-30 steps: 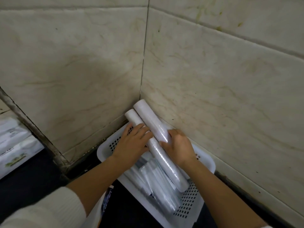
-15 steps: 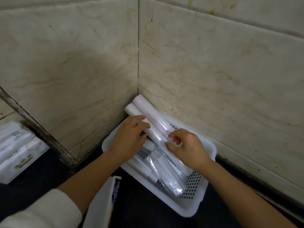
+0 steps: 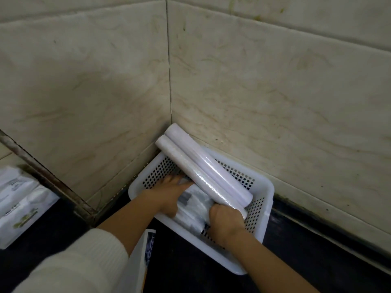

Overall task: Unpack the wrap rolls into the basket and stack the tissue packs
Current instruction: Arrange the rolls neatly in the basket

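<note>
A white perforated basket (image 3: 267, 199) sits in the wall corner on a dark counter. Two long white wrap rolls (image 3: 203, 168) lie side by side across it, their far ends propped on the rim at the corner. Below them lie several smaller rolls in clear plastic (image 3: 193, 205). My left hand (image 3: 172, 192) reaches into the basket with its fingers under the long rolls, on the wrapped rolls. My right hand (image 3: 226, 218) is closed at the near end of the front long roll and the wrapped rolls; its fingers are hidden.
Tissue packs (image 3: 20, 203) stand at the left edge, beyond a dark metal frame (image 3: 50, 180). A white bag or package with print (image 3: 141, 256) lies under my left forearm. Tiled walls close in behind and right of the basket.
Both hands have dropped from the top of the long rolls down into the basket. The long rolls now lie lower across it.
</note>
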A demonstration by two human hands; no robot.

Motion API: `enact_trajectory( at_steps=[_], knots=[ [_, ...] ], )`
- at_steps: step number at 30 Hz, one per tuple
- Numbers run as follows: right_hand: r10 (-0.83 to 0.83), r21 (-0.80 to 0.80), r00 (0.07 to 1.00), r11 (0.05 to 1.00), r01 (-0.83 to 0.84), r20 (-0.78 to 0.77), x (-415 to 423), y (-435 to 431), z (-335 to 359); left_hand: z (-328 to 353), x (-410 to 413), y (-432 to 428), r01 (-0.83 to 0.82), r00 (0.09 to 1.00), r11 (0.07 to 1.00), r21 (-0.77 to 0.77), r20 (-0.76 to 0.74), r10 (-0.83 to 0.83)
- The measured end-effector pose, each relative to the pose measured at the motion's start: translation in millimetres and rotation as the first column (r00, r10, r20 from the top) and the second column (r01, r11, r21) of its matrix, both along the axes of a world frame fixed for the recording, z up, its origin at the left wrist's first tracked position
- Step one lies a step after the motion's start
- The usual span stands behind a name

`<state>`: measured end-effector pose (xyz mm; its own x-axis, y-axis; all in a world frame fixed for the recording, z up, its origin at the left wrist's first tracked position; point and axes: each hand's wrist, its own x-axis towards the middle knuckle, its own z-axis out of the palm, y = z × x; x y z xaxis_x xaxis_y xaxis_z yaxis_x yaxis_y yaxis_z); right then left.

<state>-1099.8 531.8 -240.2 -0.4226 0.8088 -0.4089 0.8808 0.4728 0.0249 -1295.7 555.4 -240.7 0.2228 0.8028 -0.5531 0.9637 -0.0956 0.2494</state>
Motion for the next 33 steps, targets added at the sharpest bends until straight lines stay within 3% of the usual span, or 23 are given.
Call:
enact_trajectory(
  at_steps=[3, 6, 8, 11, 14, 19, 23, 29, 31, 33],
  knots=[
    [-0.078, -0.024, 0.995, 0.997, 0.077, -0.06, 5, 3, -6, -13, 3, 5, 0.006, 0.998, 1.0, -0.018, -0.064, -0.007],
    [-0.209, -0.148, 0.954, 0.972, 0.18, -0.215, 13, 7, 3, -19, 1, 9, -0.029, 0.999, 0.998, 0.061, -0.039, 0.031],
    [-0.253, -0.245, 0.915, 0.953, 0.179, -0.315, 18, 12, 13, -18, -1, 9, -0.062, 0.998, 0.995, 0.079, 0.016, 0.061],
    [-0.36, -0.362, 0.833, 0.908, 0.21, -0.419, 28, 22, 33, -13, 2, 6, -0.04, 0.999, 0.997, 0.071, -0.028, 0.042],
    [-0.439, -0.403, 0.735, 0.882, 0.244, -0.517, 37, 32, 53, -7, 11, 1, 0.018, 1.0, 0.999, 0.048, -0.019, -0.017],
    [-0.51, -0.385, 0.589, 0.86, 0.335, -0.627, 46, 38, 68, 2, 38, -10, 0.068, 0.996, 0.997, 0.024, 0.059, -0.07],
    [-0.511, -0.371, 0.51, 0.858, 0.356, -0.692, 44, 32, 70, 3, 66, -17, 0.0, 0.995, 0.998, -0.055, 0.098, 0.005],
    [-0.441, -0.275, 0.56, 0.892, 0.359, -0.701, 39, 32, 78, 32, 37, -22, -0.17, 0.931, 0.959, -0.226, 0.281, 0.231],
    [-0.412, -0.244, 0.571, 0.905, 0.349, -0.71, 31, 34, 83, 43, 18, -27, -0.247, 0.867, 0.963, -0.111, 0.418, 0.27],
    [-0.364, -0.212, 0.595, 0.926, 0.312, -0.717, 15, 34, 86, 49, -3, -36, -0.426, 0.818, 0.884, 0.193, 0.5, 0.284]
  ],
)
